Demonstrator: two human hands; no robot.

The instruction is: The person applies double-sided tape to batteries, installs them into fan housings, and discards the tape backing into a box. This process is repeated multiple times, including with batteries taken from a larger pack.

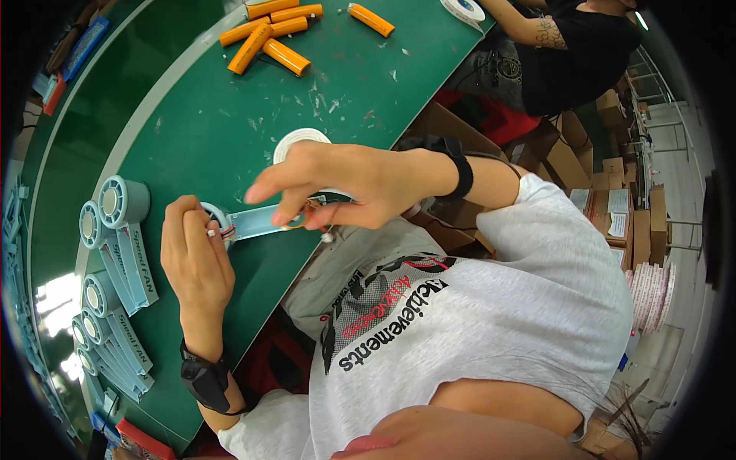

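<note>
A light blue handheld fan casing (pixel 259 222) lies across the near edge of the green table, its long handle pointing right. My left hand (pixel 196 253) is closed around the round fan head at the casing's left end. Thin coloured wires (pixel 228 232) and a small white connector (pixel 211 232) show by its fingers. Over the handle, my right hand (pixel 353 180) pinches a small greenish part (pixel 295 221) between thumb and fingertip, mostly hidden by the fingers. More thin wires and a white plug (pixel 328 238) hang below that hand. A white tape roll (pixel 303 138) lies just behind it.
Several orange cylindrical battery cells (pixel 264 46) lie at the table's far side. More blue fan casings (pixel 123 203) are stacked at the left. Another tape roll (pixel 464 9) sits at the far right edge, near another person (pixel 567 61). Cardboard boxes (pixel 613 215) stand at the right.
</note>
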